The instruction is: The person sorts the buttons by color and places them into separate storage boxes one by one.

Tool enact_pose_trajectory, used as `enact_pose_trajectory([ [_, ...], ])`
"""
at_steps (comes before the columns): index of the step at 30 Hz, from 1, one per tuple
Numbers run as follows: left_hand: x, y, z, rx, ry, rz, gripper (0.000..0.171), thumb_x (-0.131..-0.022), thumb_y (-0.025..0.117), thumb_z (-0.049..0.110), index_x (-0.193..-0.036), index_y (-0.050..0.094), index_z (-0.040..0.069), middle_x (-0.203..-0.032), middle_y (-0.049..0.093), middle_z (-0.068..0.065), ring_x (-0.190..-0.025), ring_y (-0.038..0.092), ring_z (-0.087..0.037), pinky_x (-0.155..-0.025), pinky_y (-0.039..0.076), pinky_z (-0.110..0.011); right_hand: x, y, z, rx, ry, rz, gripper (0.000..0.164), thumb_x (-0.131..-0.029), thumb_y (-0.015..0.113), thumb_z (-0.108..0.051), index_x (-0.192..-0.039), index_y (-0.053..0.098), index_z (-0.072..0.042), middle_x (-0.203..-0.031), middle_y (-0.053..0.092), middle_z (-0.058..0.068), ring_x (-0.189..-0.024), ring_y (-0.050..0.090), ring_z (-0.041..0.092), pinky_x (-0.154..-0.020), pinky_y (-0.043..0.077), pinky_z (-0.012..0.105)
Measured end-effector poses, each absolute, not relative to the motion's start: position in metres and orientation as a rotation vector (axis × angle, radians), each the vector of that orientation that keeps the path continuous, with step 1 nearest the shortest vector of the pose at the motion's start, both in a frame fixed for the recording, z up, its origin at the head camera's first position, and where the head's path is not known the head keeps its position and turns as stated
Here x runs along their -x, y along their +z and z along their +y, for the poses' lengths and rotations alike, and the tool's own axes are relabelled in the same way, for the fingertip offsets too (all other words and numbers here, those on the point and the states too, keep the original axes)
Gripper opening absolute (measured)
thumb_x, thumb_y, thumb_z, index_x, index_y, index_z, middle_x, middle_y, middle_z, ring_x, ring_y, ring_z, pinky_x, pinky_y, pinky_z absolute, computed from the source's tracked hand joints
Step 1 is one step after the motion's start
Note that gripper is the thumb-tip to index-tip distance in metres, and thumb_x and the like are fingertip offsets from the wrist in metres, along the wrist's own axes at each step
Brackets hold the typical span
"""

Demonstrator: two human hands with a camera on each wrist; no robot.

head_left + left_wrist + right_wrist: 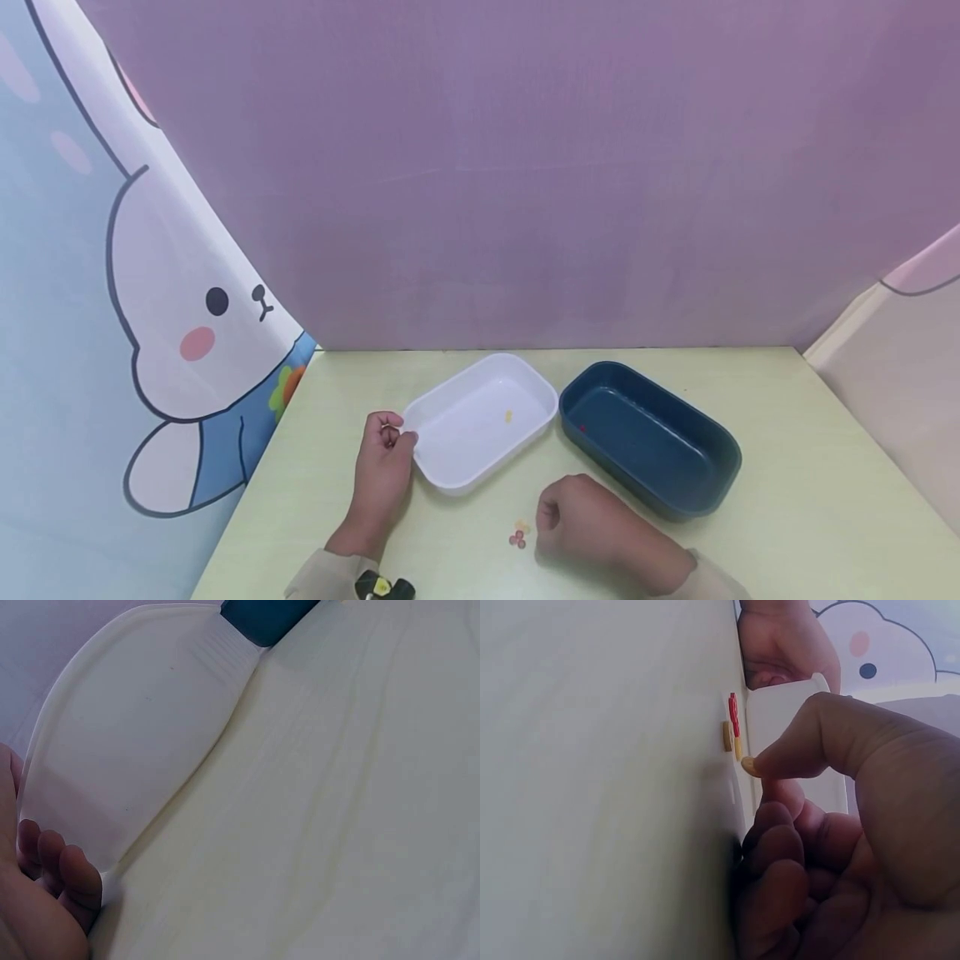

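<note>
My left hand (pixel 385 467) holds the near left end of a white tray (pixel 465 487), thumb at the rim. Its curled fingers (pixel 73 874) show against the tray wall in the left wrist view. Several small round button-like pieces, red (pixel 517 539) and yellow (pixel 522 526), lie on the table just left of my right hand (pixel 588 521). That hand is low over the table, and its thumb and index finger pinch a small yellow piece (pixel 751 766), mostly covered by the thumb tip. In the tray lie small yellow pieces (pixel 508 416).
A dark blue tray (pixel 723 467) stands right of the white one, their corners close together, with a small red piece (pixel 582 427) inside. The pale table (pixel 787 433) ends at a purple cloth (pixel 480 208) behind. A rabbit-print cloth (pixel 172 333) hangs at the left.
</note>
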State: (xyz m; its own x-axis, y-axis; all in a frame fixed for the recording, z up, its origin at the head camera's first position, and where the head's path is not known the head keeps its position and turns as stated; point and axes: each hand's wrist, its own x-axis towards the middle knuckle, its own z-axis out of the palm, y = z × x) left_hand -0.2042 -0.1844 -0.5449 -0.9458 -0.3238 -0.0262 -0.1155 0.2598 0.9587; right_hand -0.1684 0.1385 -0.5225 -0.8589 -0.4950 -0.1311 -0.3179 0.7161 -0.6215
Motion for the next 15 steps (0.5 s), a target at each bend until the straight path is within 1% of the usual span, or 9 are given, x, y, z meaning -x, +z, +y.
enact_pose_trajectory([
  [5, 0.2030, -0.5452, -0.1843, -0.379, -1.770, -2.320, 0.026, -0.108, 0.061, 0.012, -0.130, 0.049, 0.013, -0.096, 0.047, -0.004, -0.087, 0.050, -0.020, -0.072, 0.046, -0.026, 0.1701, -0.5216, 0.1386, 0.647, -0.885, 2.650, 0.024, -0.073, 0.069, -0.008, -0.063, 0.060, -0.028, -0.061, 0.050, -0.018, -0.067, 0.050, 0.002, -0.070, 0.043, 0.024],
  [15, 0.2032, -0.5449, -0.1848, -0.380, -1.785, -2.320, 0.027, -0.109, 0.062, 0.015, -0.132, 0.049, 0.014, -0.098, 0.047, -0.003, -0.089, 0.050, -0.019, -0.073, 0.046, -0.026, 0.1728, -0.5220, 0.1418, 0.596, -0.979, 2.605, 0.024, -0.078, 0.068, -0.006, -0.064, 0.062, -0.025, -0.060, 0.054, -0.016, -0.068, 0.052, 0.002, -0.070, 0.043, 0.024],
])
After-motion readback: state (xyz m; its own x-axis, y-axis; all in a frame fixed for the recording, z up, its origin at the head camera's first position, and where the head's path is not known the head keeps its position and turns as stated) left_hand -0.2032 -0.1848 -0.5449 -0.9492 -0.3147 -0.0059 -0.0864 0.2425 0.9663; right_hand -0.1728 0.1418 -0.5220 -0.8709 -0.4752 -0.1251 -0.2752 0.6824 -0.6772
